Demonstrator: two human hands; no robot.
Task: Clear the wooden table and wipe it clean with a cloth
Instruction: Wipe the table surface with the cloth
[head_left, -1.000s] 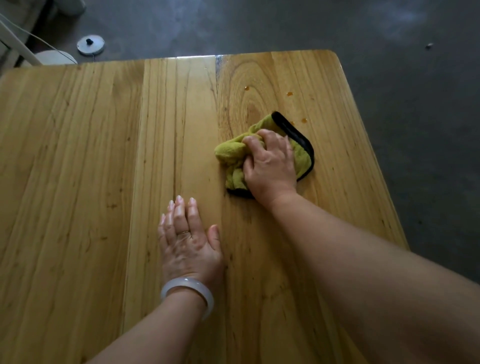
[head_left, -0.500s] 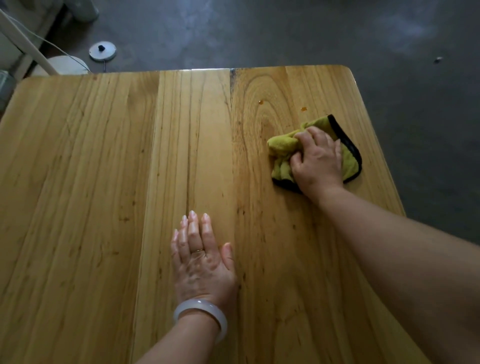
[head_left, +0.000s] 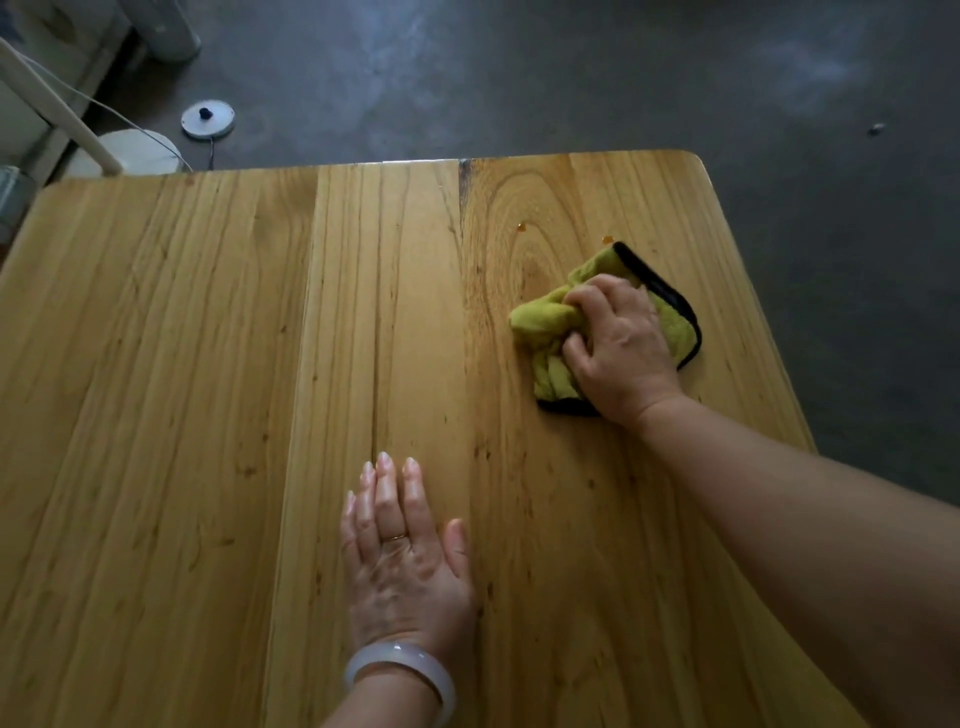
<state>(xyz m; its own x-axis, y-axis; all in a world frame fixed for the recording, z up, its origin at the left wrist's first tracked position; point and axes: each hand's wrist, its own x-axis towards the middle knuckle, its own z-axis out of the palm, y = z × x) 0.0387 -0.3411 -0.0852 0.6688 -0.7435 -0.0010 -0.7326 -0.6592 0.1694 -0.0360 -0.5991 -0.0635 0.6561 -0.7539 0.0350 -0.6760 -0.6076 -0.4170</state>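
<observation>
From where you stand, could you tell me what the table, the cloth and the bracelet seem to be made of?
Table: solid wood planks, judging by the grain and seams, with a glossy, probably varnished finish.
Cloth: soft, fuzzy yellow-green fabric, likely microfibre, with a black stitched edge; the right hand grips it.
Bracelet: smooth, pale, translucent bangle, perhaps jade or glass, on the left wrist.

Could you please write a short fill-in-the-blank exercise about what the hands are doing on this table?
1. The right hand grips a green ____ edged in black.
2. The left hand lies ____ on the wooden table, fingers straight.
3. The left wrist wears a pale ____.
4. Two small amber drops sit beyond the cloth, toward the table's ____ edge.

Missing words: cloth; flat; bangle; far
</observation>
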